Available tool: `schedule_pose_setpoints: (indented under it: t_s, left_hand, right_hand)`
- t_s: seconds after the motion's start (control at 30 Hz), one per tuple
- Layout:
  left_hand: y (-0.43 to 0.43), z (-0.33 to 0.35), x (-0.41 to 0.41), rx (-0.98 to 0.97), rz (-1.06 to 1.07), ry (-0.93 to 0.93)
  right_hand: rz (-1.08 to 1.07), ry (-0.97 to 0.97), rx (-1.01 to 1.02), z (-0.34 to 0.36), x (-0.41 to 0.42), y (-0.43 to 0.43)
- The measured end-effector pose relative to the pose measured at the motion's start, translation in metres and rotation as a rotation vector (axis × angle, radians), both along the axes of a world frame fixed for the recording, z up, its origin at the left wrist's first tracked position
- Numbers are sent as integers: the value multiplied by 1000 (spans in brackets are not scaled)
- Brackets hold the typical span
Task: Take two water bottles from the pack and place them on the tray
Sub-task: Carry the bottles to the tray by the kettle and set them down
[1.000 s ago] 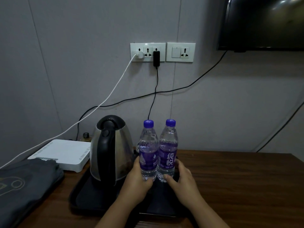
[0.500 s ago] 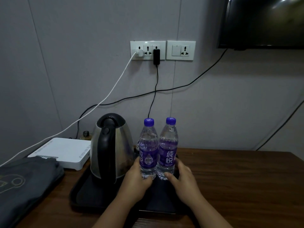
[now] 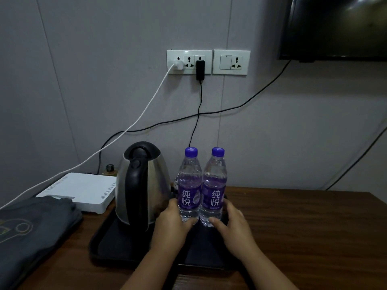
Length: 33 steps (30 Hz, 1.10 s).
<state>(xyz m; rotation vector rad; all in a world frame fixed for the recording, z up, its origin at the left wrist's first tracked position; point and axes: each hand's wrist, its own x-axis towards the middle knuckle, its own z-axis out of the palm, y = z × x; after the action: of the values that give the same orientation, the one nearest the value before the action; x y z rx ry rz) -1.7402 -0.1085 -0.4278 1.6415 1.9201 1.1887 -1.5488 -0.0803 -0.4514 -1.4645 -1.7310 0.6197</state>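
Wood-grain table (image 3: 303, 227) fills the lower part of the view, set against a grey wall. High on the right hangs a dark screen (image 3: 335, 26). A folded grey cloth (image 3: 31, 227) lies at the table's left edge, and behind it sits a white box (image 3: 83, 189) with vent slots. A black tray (image 3: 117, 243) rests on the table in the middle. On the tray's left half stands a steel kettle (image 3: 142, 185) with a black handle and lid. Just right of the kettle, the left bottle (image 3: 189, 185) and the right bottle (image 3: 214, 185) stand upright on the tray, side by side and touching or nearly so, both with purple caps and purple labels. The left hand (image 3: 171, 225) wraps the lower part of the left bottle, fingers curled round its base. The right hand (image 3: 234, 227) does the same on the right bottle, though in this dim light how firmly either hand presses is hard to judge. On the wall, a socket plate (image 3: 189, 61) holds a white plug and a black adapter.
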Motion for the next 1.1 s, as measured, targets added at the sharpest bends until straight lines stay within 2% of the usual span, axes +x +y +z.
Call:
schedule_pose_setpoints:
  t_s: [0.13, 1.1]
  left_hand:
    - [1, -2, -4, -31, -25, -42]
    - [-4, 3, 1, 19, 0, -4]
  right_hand:
    - [-31, 17, 28, 3, -2, -2]
    - [-23, 6, 63, 12, -3, -10]
